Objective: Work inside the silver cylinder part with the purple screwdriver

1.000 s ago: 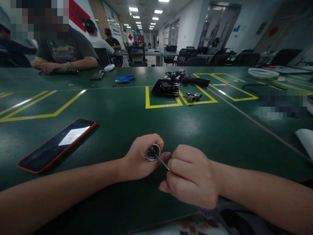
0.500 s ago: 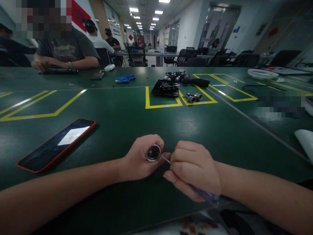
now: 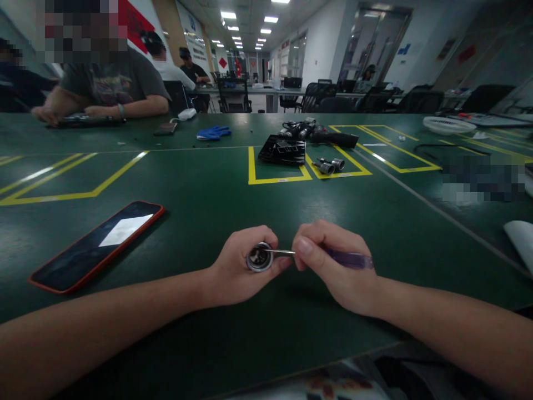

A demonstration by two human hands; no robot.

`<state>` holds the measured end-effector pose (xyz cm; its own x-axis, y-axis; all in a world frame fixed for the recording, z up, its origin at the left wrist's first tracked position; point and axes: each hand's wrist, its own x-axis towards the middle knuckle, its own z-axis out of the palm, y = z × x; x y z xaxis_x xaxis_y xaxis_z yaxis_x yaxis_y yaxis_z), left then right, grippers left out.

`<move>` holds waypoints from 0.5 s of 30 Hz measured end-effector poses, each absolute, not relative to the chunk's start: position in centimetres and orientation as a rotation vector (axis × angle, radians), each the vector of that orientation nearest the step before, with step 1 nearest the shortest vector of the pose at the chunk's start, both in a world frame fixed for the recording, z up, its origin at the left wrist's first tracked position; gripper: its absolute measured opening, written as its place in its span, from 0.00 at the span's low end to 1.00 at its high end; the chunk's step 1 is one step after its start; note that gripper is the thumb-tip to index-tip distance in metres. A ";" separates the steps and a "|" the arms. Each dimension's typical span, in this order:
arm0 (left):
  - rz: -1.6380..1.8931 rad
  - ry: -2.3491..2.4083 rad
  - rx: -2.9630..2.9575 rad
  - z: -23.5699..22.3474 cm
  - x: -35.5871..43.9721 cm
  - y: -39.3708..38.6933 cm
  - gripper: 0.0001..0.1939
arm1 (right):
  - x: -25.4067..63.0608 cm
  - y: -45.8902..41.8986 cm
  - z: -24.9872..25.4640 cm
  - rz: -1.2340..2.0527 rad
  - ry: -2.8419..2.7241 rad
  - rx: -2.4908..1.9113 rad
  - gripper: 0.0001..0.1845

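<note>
My left hand [image 3: 239, 266] is wrapped round a round metal cylinder [image 3: 260, 268], its open end tilted toward me. Dark parts show inside the rim, too small to make out. In my right hand [image 3: 337, 266] is a screwdriver [image 3: 348, 259] with a clear purple handle, gripped between thumb and fingers. Its thin metal shaft points left, and the tip reaches into the cylinder's mouth near the upper rim. Both hands are close together just above the green table [image 3: 200, 211].
To the left lies a phone [image 3: 97, 244] in an orange case. Further back are a black packet [image 3: 283, 150], two metal cylinders [image 3: 328, 165], a pile of dark metal parts [image 3: 302, 129] and a blue glove [image 3: 213, 133]. Across the table sits a person [image 3: 108, 83].
My right hand has turned over and risen, so the screwdriver handle swung up from below the hand and its shaft now lies nearly level. My left hand holds the cylinder in almost the same place.
</note>
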<state>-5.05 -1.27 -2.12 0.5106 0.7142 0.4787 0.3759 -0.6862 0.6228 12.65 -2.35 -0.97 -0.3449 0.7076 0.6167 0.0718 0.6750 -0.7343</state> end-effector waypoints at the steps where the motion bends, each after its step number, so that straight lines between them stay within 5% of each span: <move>1: 1.020 0.900 2.310 -2.2 -5.1 -1.3 0.08 | 12.7 -2.3 -0.9 0.782 -1.812 -0.638 0.13; 15: 1.006 0.858 2.377 -2.2 -5.0 -1.4 0.09 | 12.9 -2.7 -0.1 0.671 -1.883 -0.644 0.15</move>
<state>-4.96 -1.37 -2.15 0.5483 0.6783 0.4892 0.3756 -0.7224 0.5806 12.91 -2.72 -0.11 -0.3634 0.6896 0.6265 0.1378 0.7048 -0.6959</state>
